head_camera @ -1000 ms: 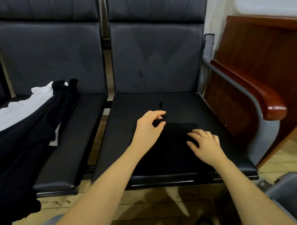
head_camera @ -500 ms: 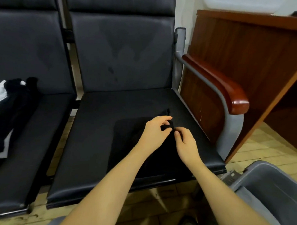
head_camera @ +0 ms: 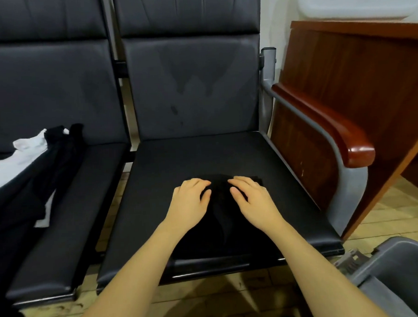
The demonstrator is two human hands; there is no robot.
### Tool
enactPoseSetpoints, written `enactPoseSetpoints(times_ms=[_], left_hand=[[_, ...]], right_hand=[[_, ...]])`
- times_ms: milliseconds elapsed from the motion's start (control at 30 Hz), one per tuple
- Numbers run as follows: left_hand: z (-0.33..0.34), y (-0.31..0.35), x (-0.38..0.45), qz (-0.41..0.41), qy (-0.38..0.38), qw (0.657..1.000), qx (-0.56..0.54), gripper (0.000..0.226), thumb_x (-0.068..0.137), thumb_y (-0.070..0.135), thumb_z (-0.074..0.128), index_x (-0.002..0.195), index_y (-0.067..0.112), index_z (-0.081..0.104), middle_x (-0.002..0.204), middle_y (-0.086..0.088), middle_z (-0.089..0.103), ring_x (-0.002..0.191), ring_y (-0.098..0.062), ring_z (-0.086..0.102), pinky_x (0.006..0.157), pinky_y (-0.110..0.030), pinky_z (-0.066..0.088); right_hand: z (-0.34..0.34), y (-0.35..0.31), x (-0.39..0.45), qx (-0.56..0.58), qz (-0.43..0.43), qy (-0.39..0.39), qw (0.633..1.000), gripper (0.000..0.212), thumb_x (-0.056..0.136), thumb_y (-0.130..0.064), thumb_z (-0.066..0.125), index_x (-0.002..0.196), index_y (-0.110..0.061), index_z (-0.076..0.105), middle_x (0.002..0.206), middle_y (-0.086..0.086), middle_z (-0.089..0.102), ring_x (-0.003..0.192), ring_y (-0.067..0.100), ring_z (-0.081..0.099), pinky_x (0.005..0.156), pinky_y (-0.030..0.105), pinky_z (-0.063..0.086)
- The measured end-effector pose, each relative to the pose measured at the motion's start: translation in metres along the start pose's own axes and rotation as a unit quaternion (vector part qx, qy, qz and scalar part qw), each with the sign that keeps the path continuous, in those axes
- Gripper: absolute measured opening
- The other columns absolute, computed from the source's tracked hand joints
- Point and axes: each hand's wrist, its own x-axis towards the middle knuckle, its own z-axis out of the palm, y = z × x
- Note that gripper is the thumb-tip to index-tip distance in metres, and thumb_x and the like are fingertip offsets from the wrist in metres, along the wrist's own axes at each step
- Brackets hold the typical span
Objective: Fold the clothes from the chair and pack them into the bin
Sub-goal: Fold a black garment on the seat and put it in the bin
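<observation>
A black garment (head_camera: 226,227), folded small, lies on the front half of the right chair seat (head_camera: 203,158). My left hand (head_camera: 189,201) and my right hand (head_camera: 251,199) sit side by side on its far edge. Their fingers curl over the cloth, and each thumb pinches a fold of it. A pile of black and white clothes (head_camera: 34,175) lies over the left chair seat and hangs off its front edge. Part of the grey bin (head_camera: 399,272) shows on the floor at the lower right, open side up.
The right chair has a metal arm with a red-brown wooden armrest (head_camera: 341,133). Behind it stands a wooden desk panel (head_camera: 358,80). The bin's lid hinge (head_camera: 349,262) is close under the seat's front right corner. The floor is pale tile.
My hands have spread apart from pinching together at one point. Both now hold the garment's far edge side by side. The view has swung back to the left, showing the clothes pile again.
</observation>
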Motion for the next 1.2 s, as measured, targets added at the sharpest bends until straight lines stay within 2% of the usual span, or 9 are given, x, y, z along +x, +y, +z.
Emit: enactPoseSetpoints(times_ms=[67,200,333,433,567,733,867,1000,1200], left_hand=[[0.001,-0.007,-0.003,0.013,-0.012,1.0,0.01,0.035,0.099,0.028,0.044,0.132,0.022,0.053,0.137,0.006,0.048,0.128,-0.013,0.04,0.102,-0.028,0.026],[0.008,-0.012,0.0,0.02,-0.074,0.996,0.034,0.043,0.102,0.036,0.034,0.144,0.029,0.037,0.153,0.009,0.028,0.142,-0.01,0.019,0.111,-0.027,0.013],[0.021,-0.022,0.008,-0.023,-0.171,0.982,0.075,0.047,0.103,0.042,0.016,0.15,0.038,0.01,0.159,0.01,0.004,0.146,-0.013,-0.002,0.117,-0.036,0.004],[0.025,-0.029,0.014,-0.054,-0.168,0.98,0.089,0.048,0.102,0.043,0.014,0.149,0.041,0.005,0.159,0.01,-0.001,0.146,-0.013,-0.006,0.118,-0.041,0.001],[0.026,-0.03,0.016,-0.065,-0.158,0.983,0.074,0.048,0.102,0.043,0.016,0.15,0.039,0.007,0.159,0.01,0.0,0.146,-0.013,-0.007,0.117,-0.04,-0.002],[0.01,-0.027,0.006,-0.019,-0.125,0.991,0.039,0.047,0.102,0.04,0.027,0.149,0.035,0.022,0.159,0.006,0.005,0.146,-0.015,-0.001,0.115,-0.035,-0.001],[-0.001,-0.024,-0.009,0.038,-0.134,0.987,0.085,0.048,0.101,0.042,0.029,0.148,0.033,0.025,0.159,0.005,0.006,0.145,-0.016,0.005,0.114,-0.033,0.007],[0.0,-0.029,-0.024,0.007,-0.196,0.973,0.125,0.052,0.101,0.046,0.021,0.15,0.035,0.009,0.16,0.004,0.001,0.146,-0.015,0.0,0.116,-0.036,0.006],[-0.004,-0.042,-0.023,-0.036,-0.203,0.968,0.142,0.052,0.1,0.051,0.016,0.149,0.042,0.002,0.16,0.004,-0.003,0.146,-0.016,-0.004,0.117,-0.043,-0.001]], right_hand=[[0.007,-0.005,0.009,-0.008,0.008,-0.055,0.998,0.043,0.102,-0.04,0.032,0.142,-0.03,0.041,0.152,-0.008,0.033,0.14,0.009,0.027,0.112,0.029,0.018],[0.018,0.006,0.016,-0.093,0.116,-0.171,0.974,0.053,0.1,-0.051,0.011,0.15,-0.035,0.02,0.159,-0.01,0.009,0.147,0.015,0.003,0.118,0.036,0.001],[0.018,0.021,0.015,-0.137,0.188,-0.133,0.963,0.055,0.1,-0.051,0.007,0.152,-0.033,0.009,0.16,-0.009,-0.002,0.147,0.016,-0.007,0.117,0.039,-0.008],[0.018,0.026,0.015,-0.174,0.22,-0.102,0.954,0.056,0.1,-0.05,0.008,0.152,-0.029,0.008,0.16,-0.005,-0.002,0.147,0.019,-0.008,0.117,0.042,-0.009],[0.021,0.022,0.015,-0.162,0.183,-0.058,0.968,0.051,0.102,-0.046,0.019,0.149,-0.029,0.027,0.159,-0.007,0.014,0.147,0.014,0.004,0.114,0.046,-0.01],[0.013,-0.001,0.011,-0.027,0.09,-0.008,0.996,0.04,0.099,-0.043,0.039,0.136,-0.033,0.047,0.141,-0.014,0.047,0.133,0.003,0.033,0.112,0.036,-0.002],[0.016,-0.019,0.013,-0.009,0.095,-0.022,0.995,0.046,0.094,-0.049,0.047,0.137,-0.032,0.045,0.136,-0.012,0.051,0.131,0.007,0.038,0.113,0.038,0.002],[0.024,-0.026,0.014,-0.039,0.097,-0.025,0.994,0.048,0.091,-0.042,0.056,0.136,-0.031,0.046,0.132,-0.009,0.053,0.128,0.011,0.041,0.111,0.039,0.006],[0.026,-0.032,0.013,0.002,0.06,0.047,0.997,0.029,0.091,-0.029,0.06,0.119,-0.032,0.06,0.121,-0.013,0.06,0.12,0.006,0.048,0.109,0.031,0.004]])
